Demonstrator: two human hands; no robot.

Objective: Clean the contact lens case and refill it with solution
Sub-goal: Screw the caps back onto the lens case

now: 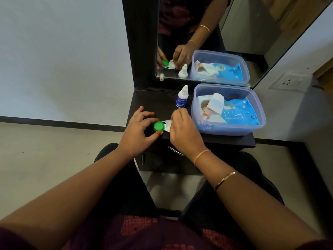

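Observation:
The contact lens case [163, 125] lies on the black dresser top [155, 101], with a green cap [158, 126] on its left well and a white cap [168, 122] on its right well. My left hand [139, 127] curls around the green side, thumb and fingers touching it. My right hand [182, 129] pinches the white cap from above. A small white solution bottle [182, 97] with a blue label stands upright just behind the case, its cap on.
A translucent blue tub [228, 129] holding a blue pack of baby wipes [234, 112] sits to the right. A mirror [207, 38] rises at the back. A drawer handle [175, 150] is below the front edge.

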